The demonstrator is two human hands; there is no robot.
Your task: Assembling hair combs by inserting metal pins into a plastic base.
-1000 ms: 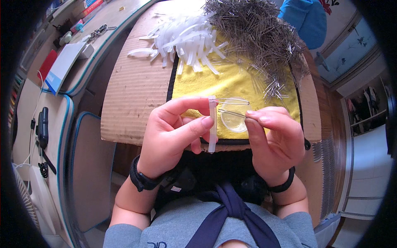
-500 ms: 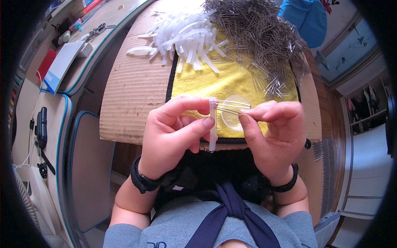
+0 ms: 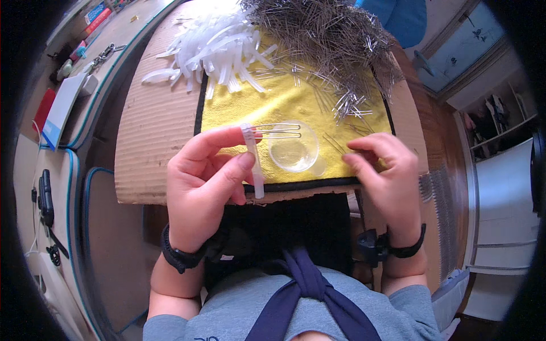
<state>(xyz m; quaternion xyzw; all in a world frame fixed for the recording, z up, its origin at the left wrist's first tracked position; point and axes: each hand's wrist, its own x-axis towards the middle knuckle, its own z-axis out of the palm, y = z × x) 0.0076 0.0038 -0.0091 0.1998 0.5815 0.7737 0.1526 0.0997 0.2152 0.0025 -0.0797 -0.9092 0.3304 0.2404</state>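
My left hand (image 3: 207, 176) pinches a translucent white plastic tube (image 3: 258, 176) upright between thumb and index finger. U-shaped metal pins (image 3: 278, 132) stick out of the tube's upper part toward the right, their rounded ends free. Further right, my right hand (image 3: 387, 170) has thumb and fingertips brought together above the yellow cloth (image 3: 239, 111). A thin metal pin (image 3: 334, 144) points up and left from those fingertips; its other end is hidden by them. Between my hands, a round clear dish (image 3: 293, 162) lies on the cloth.
A heap of white plastic tubes (image 3: 213, 45) sits at the back left. Beside it rises a large pile of metal pins (image 3: 330, 40), with loose ones spilling forward. Cardboard (image 3: 151, 131) lies under the cloth. A side desk (image 3: 114, 65) with keys and papers stands at left.
My right hand has let go of the pin at the tube and moved right, apart from my left hand. The tube and its pins, in my left hand, now appear further left.
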